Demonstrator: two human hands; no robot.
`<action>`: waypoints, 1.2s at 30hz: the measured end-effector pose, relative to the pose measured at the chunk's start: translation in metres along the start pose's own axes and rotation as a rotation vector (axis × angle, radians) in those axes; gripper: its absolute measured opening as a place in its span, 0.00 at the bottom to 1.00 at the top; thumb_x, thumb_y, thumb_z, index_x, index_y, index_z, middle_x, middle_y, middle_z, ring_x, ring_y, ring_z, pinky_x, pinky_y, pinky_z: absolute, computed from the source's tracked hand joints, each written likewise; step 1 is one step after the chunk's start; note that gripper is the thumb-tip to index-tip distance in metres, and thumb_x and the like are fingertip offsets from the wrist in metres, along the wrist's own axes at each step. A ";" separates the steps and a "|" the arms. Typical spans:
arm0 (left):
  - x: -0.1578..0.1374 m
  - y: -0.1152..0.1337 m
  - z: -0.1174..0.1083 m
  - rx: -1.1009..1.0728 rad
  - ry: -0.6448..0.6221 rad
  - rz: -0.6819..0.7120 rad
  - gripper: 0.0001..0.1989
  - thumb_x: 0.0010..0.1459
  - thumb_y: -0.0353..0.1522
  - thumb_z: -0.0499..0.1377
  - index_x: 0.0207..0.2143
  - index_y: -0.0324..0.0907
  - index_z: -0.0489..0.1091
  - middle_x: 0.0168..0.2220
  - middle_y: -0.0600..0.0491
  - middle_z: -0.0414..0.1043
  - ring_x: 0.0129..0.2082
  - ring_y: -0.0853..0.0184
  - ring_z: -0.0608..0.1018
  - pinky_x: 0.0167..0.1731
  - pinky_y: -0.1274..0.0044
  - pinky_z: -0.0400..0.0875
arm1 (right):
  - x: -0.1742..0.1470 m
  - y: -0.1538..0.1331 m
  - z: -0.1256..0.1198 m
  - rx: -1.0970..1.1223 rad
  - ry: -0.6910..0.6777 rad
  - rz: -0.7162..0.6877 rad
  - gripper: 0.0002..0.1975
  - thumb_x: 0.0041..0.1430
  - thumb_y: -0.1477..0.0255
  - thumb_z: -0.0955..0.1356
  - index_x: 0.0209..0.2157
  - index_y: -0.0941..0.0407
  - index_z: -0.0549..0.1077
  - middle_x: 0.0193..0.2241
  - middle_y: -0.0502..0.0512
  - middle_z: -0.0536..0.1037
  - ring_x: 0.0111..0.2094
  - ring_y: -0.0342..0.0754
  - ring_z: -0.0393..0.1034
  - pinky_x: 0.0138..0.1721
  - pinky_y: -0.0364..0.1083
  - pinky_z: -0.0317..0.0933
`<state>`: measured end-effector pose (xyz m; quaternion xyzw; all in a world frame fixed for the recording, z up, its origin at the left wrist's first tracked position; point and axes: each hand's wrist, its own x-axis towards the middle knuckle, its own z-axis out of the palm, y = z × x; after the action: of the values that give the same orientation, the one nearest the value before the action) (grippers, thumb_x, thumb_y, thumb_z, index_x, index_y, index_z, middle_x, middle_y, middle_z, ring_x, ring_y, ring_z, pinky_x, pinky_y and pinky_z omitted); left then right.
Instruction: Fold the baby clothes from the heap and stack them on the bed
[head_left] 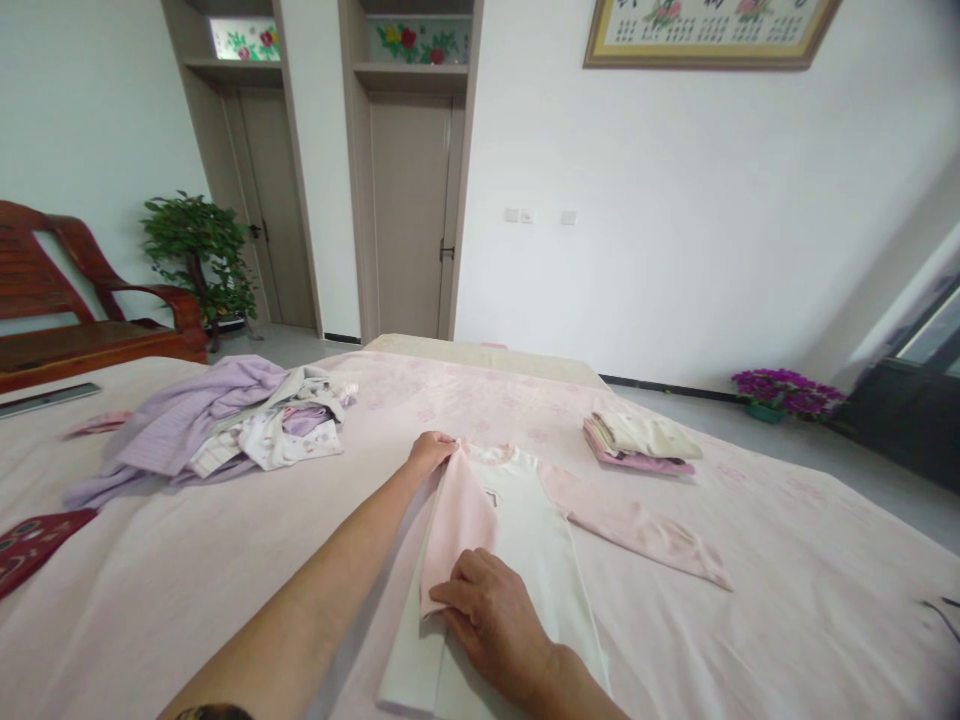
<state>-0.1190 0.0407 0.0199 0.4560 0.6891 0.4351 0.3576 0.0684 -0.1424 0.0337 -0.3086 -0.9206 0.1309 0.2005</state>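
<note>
One pale shirt [536,525], left hand [433,451] pinching its shoulder [463,460], right hand [491,608] gripping folded sleeve [461,530]

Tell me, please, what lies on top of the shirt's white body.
The folded-in pink sleeve lies along one side of the white body, with the right hand at its lower end. The fabric beneath them is covered.

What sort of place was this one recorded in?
Probably a room in a home, perhaps a living room: a wooden seat with an armrest stands at the left, a leafy plant grows near it, and a framed picture hangs on the white wall.
</note>
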 end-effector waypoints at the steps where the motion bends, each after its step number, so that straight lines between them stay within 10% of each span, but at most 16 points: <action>1: 0.002 -0.001 0.000 0.025 0.005 0.005 0.14 0.42 0.31 0.70 0.34 0.37 0.77 0.28 0.50 0.79 0.29 0.65 0.80 0.31 0.79 0.72 | 0.000 -0.001 0.001 -0.008 -0.003 -0.003 0.06 0.59 0.75 0.68 0.37 0.50 0.76 0.33 0.49 0.72 0.36 0.45 0.64 0.35 0.43 0.53; 36: 0.015 -0.018 0.009 0.536 0.086 0.161 0.10 0.54 0.39 0.61 0.39 0.48 0.71 0.39 0.56 0.78 0.39 0.66 0.78 0.31 0.79 0.64 | -0.005 -0.008 -0.002 -0.169 -0.058 -0.188 0.14 0.64 0.64 0.63 0.26 0.55 0.67 0.30 0.51 0.70 0.31 0.44 0.60 0.32 0.45 0.49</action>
<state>-0.1217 0.0534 -0.0019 0.5687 0.7557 0.2831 0.1592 0.0694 -0.1513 0.0368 -0.2331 -0.9585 0.0422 0.1585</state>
